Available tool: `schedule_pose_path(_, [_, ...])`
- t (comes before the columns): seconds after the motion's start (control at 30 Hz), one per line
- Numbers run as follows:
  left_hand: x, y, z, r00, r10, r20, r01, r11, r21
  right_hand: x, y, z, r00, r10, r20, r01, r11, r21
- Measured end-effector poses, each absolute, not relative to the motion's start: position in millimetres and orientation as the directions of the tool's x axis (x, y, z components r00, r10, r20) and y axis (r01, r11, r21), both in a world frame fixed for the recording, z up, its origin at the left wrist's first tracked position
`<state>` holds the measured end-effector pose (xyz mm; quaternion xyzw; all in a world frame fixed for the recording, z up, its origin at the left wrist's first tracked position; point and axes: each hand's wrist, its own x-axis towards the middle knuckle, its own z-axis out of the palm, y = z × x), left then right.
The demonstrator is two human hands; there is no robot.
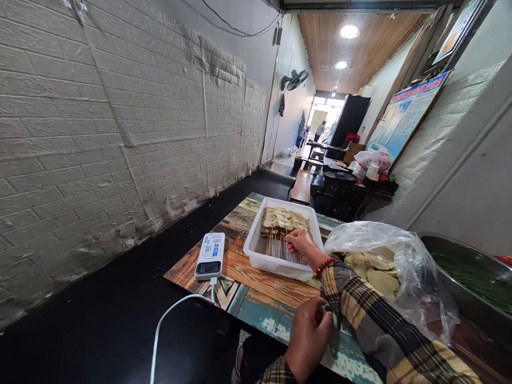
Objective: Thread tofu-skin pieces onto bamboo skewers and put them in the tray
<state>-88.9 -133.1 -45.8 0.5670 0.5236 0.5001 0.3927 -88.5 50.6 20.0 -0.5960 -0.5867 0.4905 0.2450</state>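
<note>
My right hand [299, 245] reaches into a white plastic tub [258, 251], fingers closed on the wooden sticks of a skewer [279, 245]. Skewered pale tofu pieces [282, 219] lie stacked at the tub's far end. My left hand [308, 334] rests curled at the near table edge, fingers pinched against my right plaid sleeve [363, 317]; whether it holds anything is hidden. A red bead bracelet [324, 266] circles my right wrist.
A clear bag of pale tofu sheets [382, 271] sits right of the tub. A metal basin of greens [476, 284] stands at far right. A white power bank [210, 255] with a cable [168, 320] lies on the patterned table [252, 294]. Brick wall left; tables down the corridor.
</note>
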Motion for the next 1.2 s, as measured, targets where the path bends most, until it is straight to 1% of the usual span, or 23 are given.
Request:
schedule_pose_path(0.17, [-88, -133, -48, -0.071, 0.981, 0.18, 0.228, -0.16, 0.96, -92, 56, 18, -0.158, 0.947, -0.278, 0.509, -0.164, -0.845])
schedule_pose_path(0.3, [-88, -132, -52, -0.087, 0.974, 0.21, 0.188, -0.191, 0.963, -90, 57, 17, -0.185, 0.948, -0.259, 0.549, -0.119, -0.827])
schedule_pose_path(0.43, [-87, -129, -56, -0.081, 0.972, 0.219, 0.147, -0.205, 0.968, -86, 55, 18, -0.224, 0.954, -0.2, 0.599, -0.027, -0.8])
schedule_pose_path(0.53, [-88, -128, -56, -0.078, 0.974, 0.211, 0.145, -0.198, 0.969, -79, 48, 27, -0.243, 0.965, -0.096, 0.638, 0.084, -0.765])
schedule_pose_path(0.7, [-89, -127, -53, -0.071, 0.977, 0.201, 0.148, -0.189, 0.971, -50, 21, 54, -0.263, 0.953, 0.15, 0.648, 0.29, -0.705])
schedule_pose_path(0.83, [-91, -126, -51, -0.084, 0.978, 0.192, 0.132, -0.18, 0.975, -7, -23, 62, -0.255, 0.935, 0.248, 0.636, 0.355, -0.685])
schedule_pose_path(0.9, [-92, -124, -49, -0.069, 0.978, 0.197, 0.136, -0.187, 0.973, 20, -48, 56, -0.245, 0.918, 0.313, 0.613, 0.397, -0.683])
schedule_pose_path(0.93, [-93, -123, -47, -0.064, 0.976, 0.207, 0.134, -0.197, 0.971, 36, -61, 50, -0.256, 0.911, 0.323, 0.591, 0.412, -0.693])
schedule_pose_path(1.0, [-94, -120, -45, -0.052, 0.976, 0.211, 0.125, -0.203, 0.971, 70, -83, 34, -0.214, 0.917, 0.338, 0.599, 0.396, -0.696])
schedule_pose_path(1.1, [-96, -115, -45, -0.064, 0.983, 0.17, 0.1, -0.164, 0.981, 132, -110, 9, -0.157, 0.899, 0.408, 0.72, 0.388, -0.576])
schedule_pose_path(1.2, [-98, -111, -47, -0.047, 0.995, 0.092, 0.073, -0.088, 0.993, 204, -132, -4, -0.015, 0.901, 0.434, 0.85, 0.24, -0.469])
